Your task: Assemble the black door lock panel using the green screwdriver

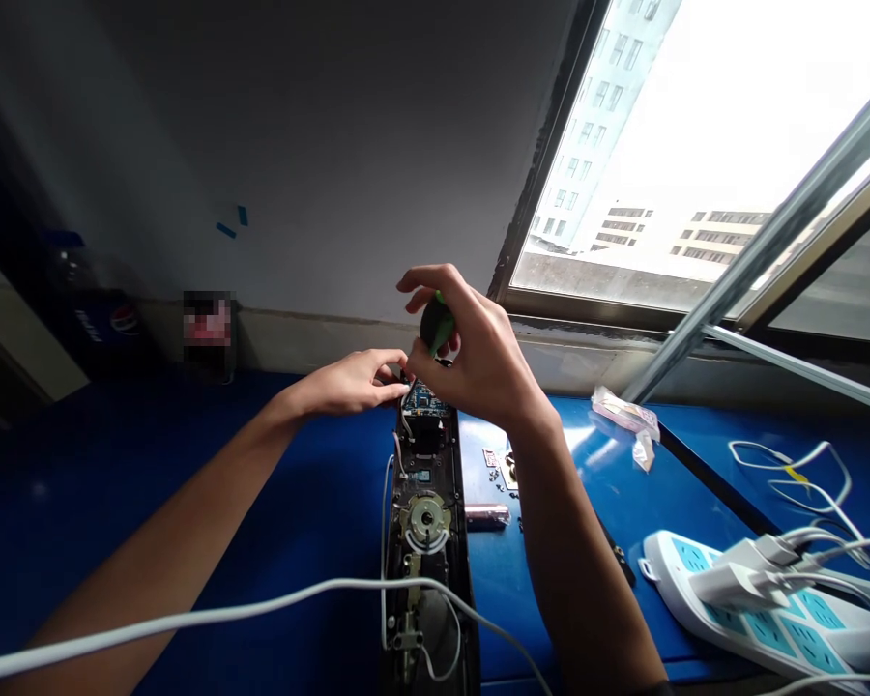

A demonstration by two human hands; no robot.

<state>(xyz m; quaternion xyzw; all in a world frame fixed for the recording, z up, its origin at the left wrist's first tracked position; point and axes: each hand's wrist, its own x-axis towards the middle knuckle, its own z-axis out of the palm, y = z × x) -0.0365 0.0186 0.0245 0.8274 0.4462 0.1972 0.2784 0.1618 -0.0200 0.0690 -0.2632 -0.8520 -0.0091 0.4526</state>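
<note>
A long black device housing [459,541] lies open, lengthwise in front of me, looking like a door lock body. Its blue circuit board [426,400] sits at the far end, with a round metal part [427,519] nearer to me. My right hand [489,362] is closed around the green and black handle of a screwdriver [436,324] above the board; the tip is hidden. On the left, my left hand [352,384] has thumb and fingers pinched together at the board's left edge, close to some wires. What they hold is too small to make out.
A white cable [261,607] crosses over the near part of the housing. To the right are small screws [494,475], a reddish cylinder [487,516], a power strip [758,619] with plugs, and a plastic packet [627,414]. A bottle [94,314] stands far left.
</note>
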